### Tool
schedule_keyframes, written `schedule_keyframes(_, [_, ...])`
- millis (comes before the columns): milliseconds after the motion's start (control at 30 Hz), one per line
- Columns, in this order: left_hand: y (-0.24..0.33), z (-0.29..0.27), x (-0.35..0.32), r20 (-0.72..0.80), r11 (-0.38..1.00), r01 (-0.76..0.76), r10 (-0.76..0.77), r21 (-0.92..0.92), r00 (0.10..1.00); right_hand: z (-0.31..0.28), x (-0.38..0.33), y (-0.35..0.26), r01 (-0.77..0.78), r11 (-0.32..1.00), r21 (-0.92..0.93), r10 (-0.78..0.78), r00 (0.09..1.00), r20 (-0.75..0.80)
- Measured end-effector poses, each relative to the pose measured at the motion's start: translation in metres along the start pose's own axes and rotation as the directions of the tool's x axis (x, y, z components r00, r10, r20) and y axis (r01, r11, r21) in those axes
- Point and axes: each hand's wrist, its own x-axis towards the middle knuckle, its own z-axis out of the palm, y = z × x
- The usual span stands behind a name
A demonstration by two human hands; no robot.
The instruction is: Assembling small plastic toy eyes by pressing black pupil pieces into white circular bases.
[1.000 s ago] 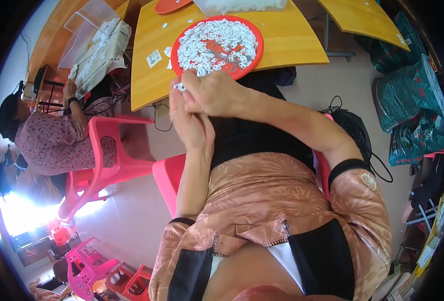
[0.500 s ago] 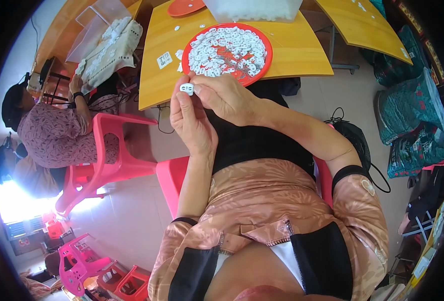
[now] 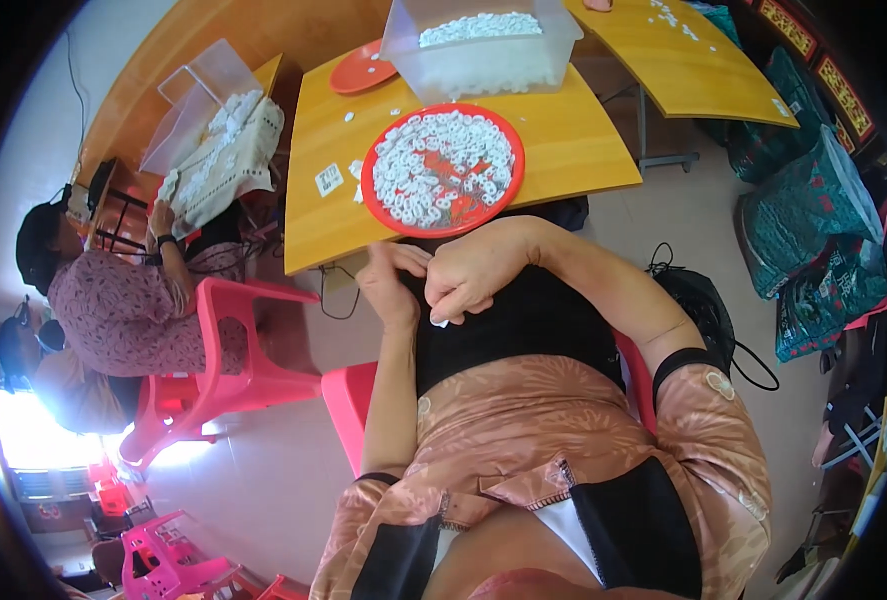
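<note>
My right hand (image 3: 481, 268) is closed in a pinch above my lap, just in front of the table edge. A small white plastic piece (image 3: 440, 322) pokes out below its fingertips, mostly covered by them. My left hand (image 3: 389, 284) is right beside it at the left, smeared by motion, its fingertips partly hidden behind the right hand. Beyond both hands a round red tray (image 3: 511, 140) lies on the table, heaped with small white plastic pieces (image 3: 418, 205) that have two holes. Thin metal bits (image 3: 463, 208) lie among them in the tray.
The yellow table (image 3: 583, 150) also bears a clear plastic bin (image 3: 478, 70) of white pieces, an orange-red plate (image 3: 361, 68) and a printed label (image 3: 329, 180). At left a person (image 3: 113, 285) sits by a pink chair (image 3: 263, 340). Green bags (image 3: 813, 215) stand at right.
Both hands have come down toward my lap, away from the tray. The white piece, earlier held up between both hands, now shows under the right fingertips. The view has tilted up slightly.
</note>
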Motion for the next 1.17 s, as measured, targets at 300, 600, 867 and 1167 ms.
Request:
schedule_keyframes(300, [-0.100,-0.044,-0.011,0.344,0.725,0.035,-0.369,0.688,0.863,-0.018,-0.001,-0.015,0.507,0.778,0.370,0.191,0.371,-0.909])
schedule_keyframes(600, [-0.120,-0.071,-0.018,0.226,0.751,-0.169,0.027,0.638,0.974,0.041,0.078,0.038,-0.130,0.908,-0.398,-0.273,0.538,-0.798])
schedule_keyframes(867, [-0.056,-0.078,-0.023,0.146,0.975,0.217,-0.220,0.037,0.964,0.045,0.091,-0.058,0.102,0.991,-0.090,-0.130,0.515,-0.847])
schedule_keyframes(1167, [-0.115,-0.122,-0.023,0.193,0.802,0.219,-0.381,0.556,0.904,0.055,0.024,-0.173,0.839,0.544,0.003,-0.458,0.300,-0.837])
